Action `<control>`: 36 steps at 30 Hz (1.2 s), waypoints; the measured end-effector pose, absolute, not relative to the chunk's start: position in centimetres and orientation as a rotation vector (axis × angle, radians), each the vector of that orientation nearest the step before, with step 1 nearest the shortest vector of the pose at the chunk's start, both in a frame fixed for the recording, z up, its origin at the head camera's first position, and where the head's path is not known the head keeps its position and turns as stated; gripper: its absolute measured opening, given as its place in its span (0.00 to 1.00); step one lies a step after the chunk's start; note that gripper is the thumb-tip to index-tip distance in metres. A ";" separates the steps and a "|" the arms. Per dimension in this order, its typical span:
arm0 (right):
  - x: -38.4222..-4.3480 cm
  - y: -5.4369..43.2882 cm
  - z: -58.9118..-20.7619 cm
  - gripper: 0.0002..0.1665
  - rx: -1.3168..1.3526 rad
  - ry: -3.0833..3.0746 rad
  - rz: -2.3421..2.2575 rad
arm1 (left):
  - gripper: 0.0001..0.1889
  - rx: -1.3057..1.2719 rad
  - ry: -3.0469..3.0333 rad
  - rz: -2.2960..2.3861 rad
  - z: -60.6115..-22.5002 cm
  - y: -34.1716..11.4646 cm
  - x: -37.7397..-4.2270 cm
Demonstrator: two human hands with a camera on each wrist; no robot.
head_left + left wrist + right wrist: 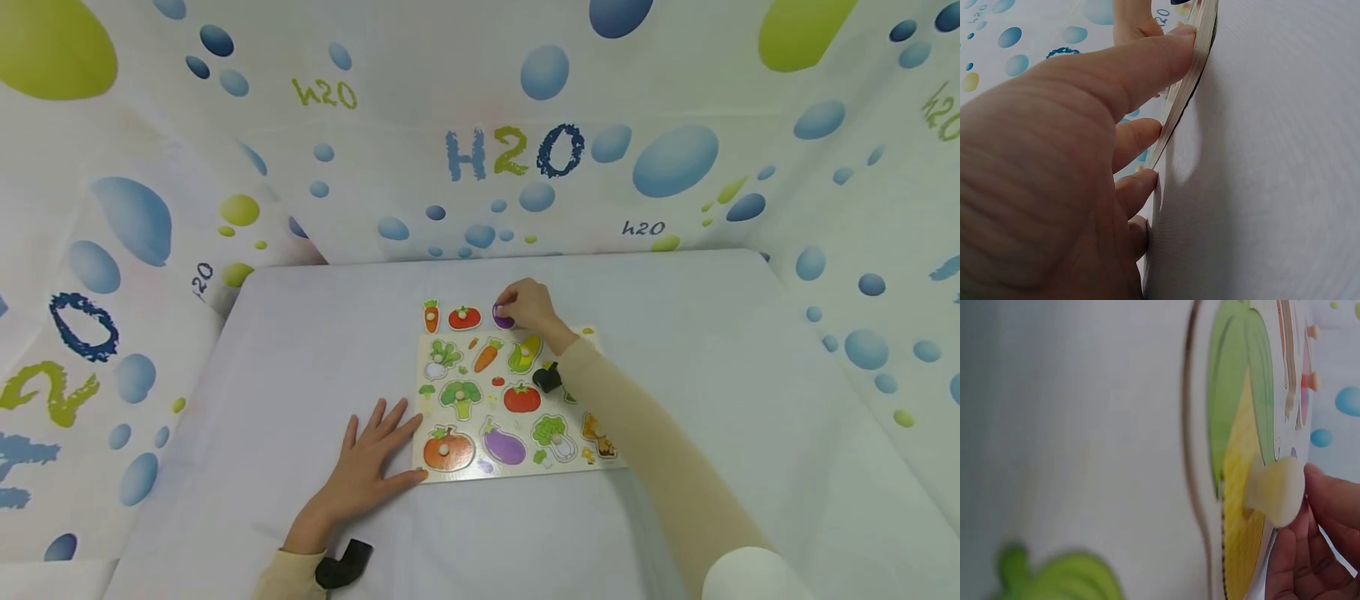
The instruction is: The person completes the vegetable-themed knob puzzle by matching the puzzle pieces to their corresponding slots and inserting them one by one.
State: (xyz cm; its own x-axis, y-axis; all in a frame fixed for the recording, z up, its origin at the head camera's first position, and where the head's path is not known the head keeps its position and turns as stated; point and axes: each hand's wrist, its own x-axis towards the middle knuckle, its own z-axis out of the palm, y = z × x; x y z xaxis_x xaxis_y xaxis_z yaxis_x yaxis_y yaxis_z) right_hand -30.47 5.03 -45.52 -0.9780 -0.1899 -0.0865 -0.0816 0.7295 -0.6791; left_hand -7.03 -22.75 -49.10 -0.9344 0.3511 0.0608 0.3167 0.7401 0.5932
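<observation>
A wooden vegetable puzzle board [525,468] lies on the table. My left hand [367,458] is spread flat at its left side, with thumb and fingertips at the edge; in the left wrist view the thumb [1154,62] presses against the board's side. Just beyond the board's far edge, my right hand [528,304] pinches a purple eggplant puzzle piece [504,318], mostly covered by the fingers. To its left lie a tomato piece [465,318] and a carrot piece [431,317], both knobbed. In the right wrist view, a knobbed corn piece [1238,550] sits in the board near that hand.
On the board, the carrot [488,355], tomato [522,398] and eggplant [504,444] pictures show no knobs. Knobbed broccoli [460,397] and pumpkin [448,450] pieces sit nearby. The right forearm covers the board's right side. White table cloth [300,350] surrounds it.
</observation>
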 end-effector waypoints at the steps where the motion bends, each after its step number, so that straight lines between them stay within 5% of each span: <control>1: -30.4 5.0 -45.5 0.10 -0.223 2.791 -1.075 | 0.41 0.553 2.882 0.962 -49.1 -22.7 -7.0; 36: -30.4 5.4 -45.6 0.09 -0.062 2.703 -1.351 | 0.41 0.520 2.869 0.957 -48.6 -22.4 -6.9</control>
